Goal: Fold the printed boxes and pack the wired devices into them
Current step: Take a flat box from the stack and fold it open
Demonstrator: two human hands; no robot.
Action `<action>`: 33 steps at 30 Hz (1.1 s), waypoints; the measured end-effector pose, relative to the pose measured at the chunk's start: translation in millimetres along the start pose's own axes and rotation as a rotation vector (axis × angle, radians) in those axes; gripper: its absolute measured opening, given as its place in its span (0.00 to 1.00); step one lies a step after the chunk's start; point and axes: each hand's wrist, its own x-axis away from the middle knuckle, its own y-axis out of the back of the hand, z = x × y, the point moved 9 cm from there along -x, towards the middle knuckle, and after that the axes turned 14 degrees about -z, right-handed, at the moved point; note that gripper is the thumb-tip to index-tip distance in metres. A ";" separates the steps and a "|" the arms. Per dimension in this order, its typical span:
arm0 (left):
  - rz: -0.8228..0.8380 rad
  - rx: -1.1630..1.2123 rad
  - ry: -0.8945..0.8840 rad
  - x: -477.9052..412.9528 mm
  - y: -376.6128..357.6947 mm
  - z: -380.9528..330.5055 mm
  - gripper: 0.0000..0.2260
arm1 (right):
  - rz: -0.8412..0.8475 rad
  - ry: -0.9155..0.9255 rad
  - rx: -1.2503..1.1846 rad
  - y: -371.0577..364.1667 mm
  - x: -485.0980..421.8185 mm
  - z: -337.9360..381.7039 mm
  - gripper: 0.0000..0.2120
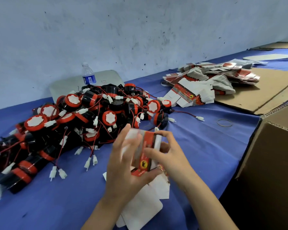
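Devices (83, 123) left, flat boxes (206, 83) behind right, on table (206, 146).

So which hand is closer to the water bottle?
Left. The left hand grips the printed box on the side towards the water bottle, which stands far back by the wall. The right hand holds the box's far side.
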 end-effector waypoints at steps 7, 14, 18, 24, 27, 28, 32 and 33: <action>-0.087 -0.697 0.608 14.6 52.8 125.9 0.24 | -0.086 -0.069 0.018 33.3 -21.6 -19.5 0.25; -0.093 -0.562 0.538 7.5 48.4 125.0 0.07 | -0.089 0.004 0.713 53.5 -27.8 -29.7 0.38; -0.177 -0.059 0.519 1.7 29.6 84.8 0.09 | -0.429 0.154 0.509 73.2 -22.5 4.2 0.27; -0.063 0.085 0.145 3.0 4.9 22.7 0.11 | -0.274 0.291 -0.026 31.1 10.5 45.7 0.07; -0.024 0.040 -0.043 2.3 0.6 7.3 0.11 | -0.010 0.112 -0.054 -9.9 14.0 26.5 0.20; -0.010 0.026 -0.089 3.2 0.1 3.3 0.11 | 0.013 0.077 -0.056 -15.4 13.8 20.0 0.21; 0.060 -0.006 -0.174 9.4 -3.8 -4.6 0.10 | 0.086 -0.077 -0.186 -23.6 9.7 0.5 0.16; 0.084 -0.009 -0.186 10.8 -6.2 -6.0 0.12 | 0.115 -0.115 -0.243 -25.0 9.0 -2.5 0.16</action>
